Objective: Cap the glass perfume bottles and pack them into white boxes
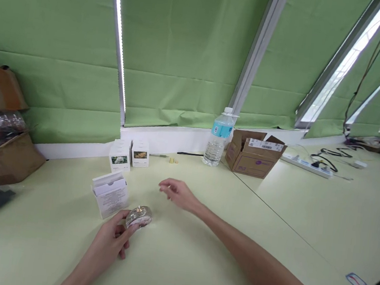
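On the worktop [176, 260], left hand [109, 237] pinched a glass jar [139, 217]. Right hand [177, 194] hung open; white box [110, 194] stood beside jar.

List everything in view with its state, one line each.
Small round glass jar: held in left hand
Right hand: open
White cardboard carton: top flap open
Clear plastic water bottle: upright, capped
Brown cardboard box: flaps open
White power strip: black plug inserted
Green fabric blinds: lowered
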Action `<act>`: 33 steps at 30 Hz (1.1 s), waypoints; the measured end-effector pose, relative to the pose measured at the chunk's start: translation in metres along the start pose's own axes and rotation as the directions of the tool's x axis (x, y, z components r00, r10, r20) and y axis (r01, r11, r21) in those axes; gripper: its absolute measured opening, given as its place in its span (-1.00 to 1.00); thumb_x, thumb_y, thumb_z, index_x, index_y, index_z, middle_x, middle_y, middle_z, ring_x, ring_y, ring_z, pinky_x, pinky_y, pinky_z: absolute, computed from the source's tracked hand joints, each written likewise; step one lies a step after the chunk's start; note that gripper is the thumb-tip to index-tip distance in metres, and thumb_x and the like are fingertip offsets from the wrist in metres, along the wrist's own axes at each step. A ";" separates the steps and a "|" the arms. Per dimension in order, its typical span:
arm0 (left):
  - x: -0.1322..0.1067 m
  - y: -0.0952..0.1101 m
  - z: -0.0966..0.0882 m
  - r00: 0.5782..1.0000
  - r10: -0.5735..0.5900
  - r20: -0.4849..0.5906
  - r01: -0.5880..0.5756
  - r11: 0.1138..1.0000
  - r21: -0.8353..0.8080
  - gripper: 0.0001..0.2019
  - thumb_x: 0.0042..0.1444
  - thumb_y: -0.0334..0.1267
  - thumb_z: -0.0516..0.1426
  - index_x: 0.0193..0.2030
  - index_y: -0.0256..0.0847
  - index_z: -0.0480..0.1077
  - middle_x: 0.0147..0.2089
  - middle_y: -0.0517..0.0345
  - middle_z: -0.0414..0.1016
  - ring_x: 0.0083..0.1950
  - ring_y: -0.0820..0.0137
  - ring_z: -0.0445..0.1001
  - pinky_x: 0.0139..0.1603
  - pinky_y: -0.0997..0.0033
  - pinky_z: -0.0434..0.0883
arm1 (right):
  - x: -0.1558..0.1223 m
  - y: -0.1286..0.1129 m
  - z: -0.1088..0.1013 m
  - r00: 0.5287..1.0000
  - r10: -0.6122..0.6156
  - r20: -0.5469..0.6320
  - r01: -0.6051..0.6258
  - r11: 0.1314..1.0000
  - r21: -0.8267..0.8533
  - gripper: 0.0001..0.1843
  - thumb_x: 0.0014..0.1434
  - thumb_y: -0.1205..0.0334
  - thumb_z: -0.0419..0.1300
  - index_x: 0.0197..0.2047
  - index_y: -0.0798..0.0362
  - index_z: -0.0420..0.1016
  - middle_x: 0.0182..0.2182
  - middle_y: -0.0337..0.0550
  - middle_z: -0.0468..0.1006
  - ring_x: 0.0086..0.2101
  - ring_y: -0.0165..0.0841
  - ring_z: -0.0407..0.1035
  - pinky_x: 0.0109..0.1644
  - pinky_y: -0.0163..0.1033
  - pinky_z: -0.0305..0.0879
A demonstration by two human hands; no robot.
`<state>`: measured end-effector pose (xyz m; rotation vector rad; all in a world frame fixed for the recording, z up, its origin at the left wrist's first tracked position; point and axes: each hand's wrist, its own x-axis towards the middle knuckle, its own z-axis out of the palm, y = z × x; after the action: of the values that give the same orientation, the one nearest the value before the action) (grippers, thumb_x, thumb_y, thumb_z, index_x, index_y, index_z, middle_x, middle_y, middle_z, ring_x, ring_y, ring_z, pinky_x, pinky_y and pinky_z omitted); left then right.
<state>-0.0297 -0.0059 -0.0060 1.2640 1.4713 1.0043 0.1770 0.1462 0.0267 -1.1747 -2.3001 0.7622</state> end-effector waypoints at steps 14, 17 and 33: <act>0.000 0.005 -0.001 0.999 -0.014 0.032 0.016 0.998 -0.054 -0.47 -0.01 0.14 0.15 -0.01 -0.19 0.31 -0.56 0.29 0.21 -0.55 0.45 0.30 -0.65 0.51 0.35 | 0.112 0.072 -0.036 0.938 0.215 -0.271 -0.305 0.883 -0.356 -0.67 0.25 0.14 0.10 0.05 0.09 0.35 0.01 -0.04 0.39 -0.07 -0.26 0.35 -0.01 -0.02 0.33; 0.000 0.001 -0.001 0.999 -0.006 0.042 0.009 0.998 -0.069 -0.49 0.02 0.12 0.14 -0.01 -0.19 0.30 -0.54 0.28 0.20 -0.52 0.44 0.31 -0.65 0.52 0.35 | 0.113 0.070 -0.035 0.937 0.212 -0.277 -0.308 0.877 -0.369 -0.68 0.25 0.14 0.11 0.02 0.10 0.37 -0.02 -0.06 0.42 -0.10 -0.28 0.37 -0.03 -0.04 0.35; -0.004 0.008 -0.002 0.999 0.038 0.016 -0.038 0.999 -0.032 -0.54 0.07 0.08 0.10 -0.01 -0.22 0.31 -0.53 0.26 0.25 -0.55 0.47 0.31 -0.64 0.53 0.33 | -0.014 -0.077 -0.025 0.891 -0.418 0.176 0.419 0.907 0.037 -0.74 0.24 0.17 0.05 -0.14 0.03 0.53 -0.26 -0.15 0.59 -0.29 -0.35 0.42 -0.21 -0.28 0.28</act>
<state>-0.0296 -0.0093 0.0024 1.2789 1.4184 1.0359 0.1542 0.1037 0.0935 -0.5861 -2.5764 0.7211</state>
